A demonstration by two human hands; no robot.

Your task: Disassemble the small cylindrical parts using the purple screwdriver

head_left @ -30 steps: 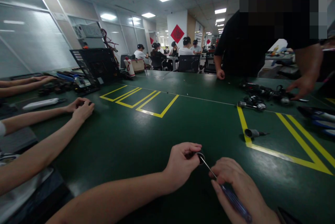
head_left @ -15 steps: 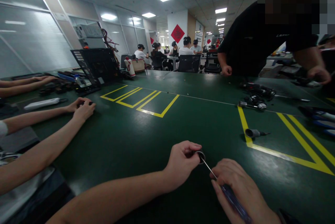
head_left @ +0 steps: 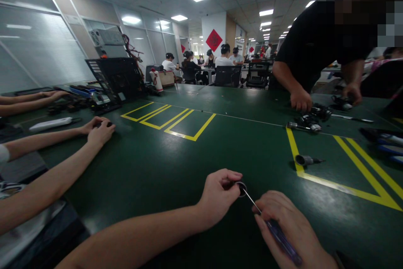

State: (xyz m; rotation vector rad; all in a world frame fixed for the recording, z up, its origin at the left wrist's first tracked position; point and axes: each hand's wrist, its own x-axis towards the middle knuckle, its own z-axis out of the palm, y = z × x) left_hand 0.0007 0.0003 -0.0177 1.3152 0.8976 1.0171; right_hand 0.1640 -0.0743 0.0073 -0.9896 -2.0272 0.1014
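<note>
The table [head_left: 151, 164] is coloured dark green, and yellow lines [head_left: 185, 124] are painted on it. The screwdriver [head_left: 277, 235] is made with a blue handle. A red diamond [head_left: 213, 40] is shown on a white wall.

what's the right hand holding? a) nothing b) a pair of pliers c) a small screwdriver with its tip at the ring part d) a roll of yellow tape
c: the right hand grips a blue-handled screwdriver whose thin shaft reaches the small round part pinched by the left hand.
</note>
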